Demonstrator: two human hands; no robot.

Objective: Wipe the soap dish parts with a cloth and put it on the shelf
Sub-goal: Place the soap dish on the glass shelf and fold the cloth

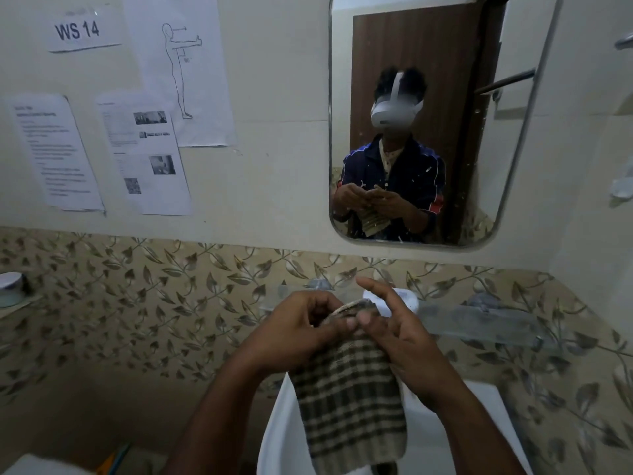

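We have the cloth [349,399] bunched at its top between both hands, held up over the sink [284,437]. Our left hand [301,330] is curled around the gathered top edge, fingers and thumb pinching the fabric. Our right hand [400,334] meets it from the right: the thumb presses on the cloth beside the left thumb, while the other fingers are spread and mostly straight, the index finger pointing up and far. The rest of the checked cloth hangs down loose toward us.

Whether a soap dish part sits inside the bunched fabric we cannot tell (the cloth and fingers cover whatever is there). A small white thing [407,299] shows just beyond our right fingers, on or near the glass shelf [486,323] that runs along the leaf-patterned tiles to the right; it may be a dish part, but it is too hidden to say.

We judge the wiping to be under way or just starting. No dish piece is plainly in hand, and placing on the shelf looks largely ahead. The mirror [428,132] above shows the same two-handed hold.
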